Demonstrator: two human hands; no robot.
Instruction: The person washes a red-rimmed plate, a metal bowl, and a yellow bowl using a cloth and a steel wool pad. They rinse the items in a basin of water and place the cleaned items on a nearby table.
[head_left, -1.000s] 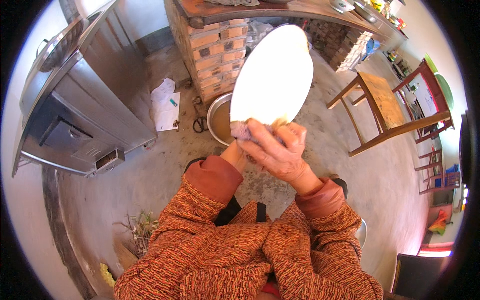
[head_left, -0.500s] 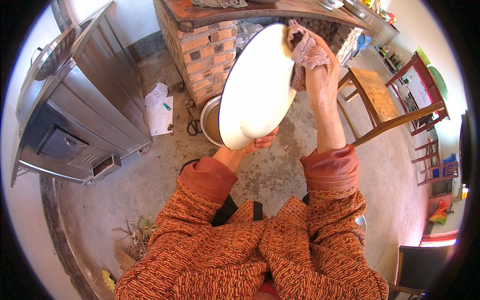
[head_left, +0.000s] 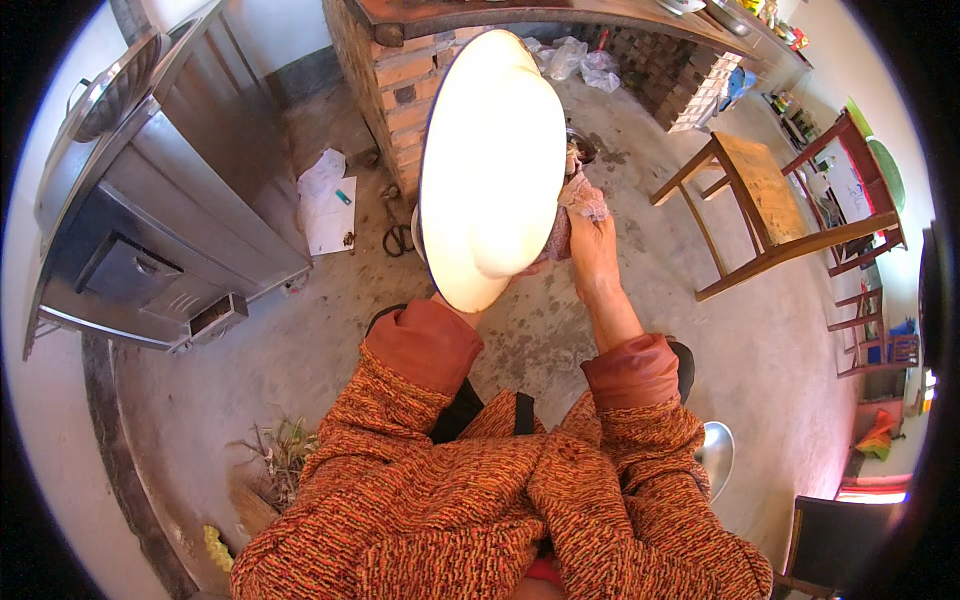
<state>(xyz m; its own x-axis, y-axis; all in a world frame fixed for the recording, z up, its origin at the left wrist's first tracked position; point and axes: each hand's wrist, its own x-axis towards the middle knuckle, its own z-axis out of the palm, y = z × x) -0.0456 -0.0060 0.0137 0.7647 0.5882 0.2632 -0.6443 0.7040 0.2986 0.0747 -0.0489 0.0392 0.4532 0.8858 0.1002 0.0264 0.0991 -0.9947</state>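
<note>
A white enamel basin [head_left: 495, 170] with a thin dark blue rim is held up on its edge in front of me, its pale surface very bright. My left hand [head_left: 533, 268] grips it low down; most of that hand is hidden behind the basin, with a few fingertips showing. My right hand [head_left: 594, 243] is closed round a crumpled pinkish cloth [head_left: 585, 198] at the basin's right edge. I cannot tell how much of the cloth touches the basin.
Black-handled scissors [head_left: 398, 240] and white papers [head_left: 328, 205] lie on the floor by a metal stove [head_left: 200, 200]. A brick-based counter [head_left: 405, 90] stands ahead. A wooden stool [head_left: 755, 190] is at right, a shiny metal bowl [head_left: 716, 460] by my right arm, dry twigs [head_left: 280, 455] at left.
The basin has turned more upright and shifted slightly left. My right hand and the cloth have moved down from its upper edge to its lower right side.
</note>
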